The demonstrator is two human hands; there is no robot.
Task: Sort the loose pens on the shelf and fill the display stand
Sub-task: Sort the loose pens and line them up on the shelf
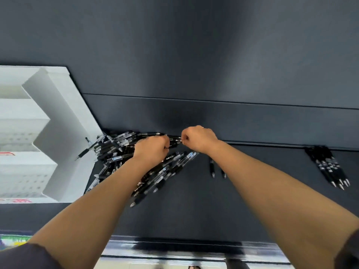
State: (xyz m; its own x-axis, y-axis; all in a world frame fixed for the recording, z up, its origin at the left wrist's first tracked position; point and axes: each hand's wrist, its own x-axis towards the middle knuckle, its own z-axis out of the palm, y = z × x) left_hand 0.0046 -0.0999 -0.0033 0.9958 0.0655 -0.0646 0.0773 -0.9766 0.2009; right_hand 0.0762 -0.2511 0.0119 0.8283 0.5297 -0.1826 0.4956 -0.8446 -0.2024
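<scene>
Left hand [151,150] and right hand [200,139] fingers each pinch an end of one black pen [174,141], likely checking its type; the pen pile [116,150] lies beneath them.

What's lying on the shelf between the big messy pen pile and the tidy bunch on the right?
Head view: two single black pens lie side by side on the dark shelf, nearer the pile than the bunch.
</scene>
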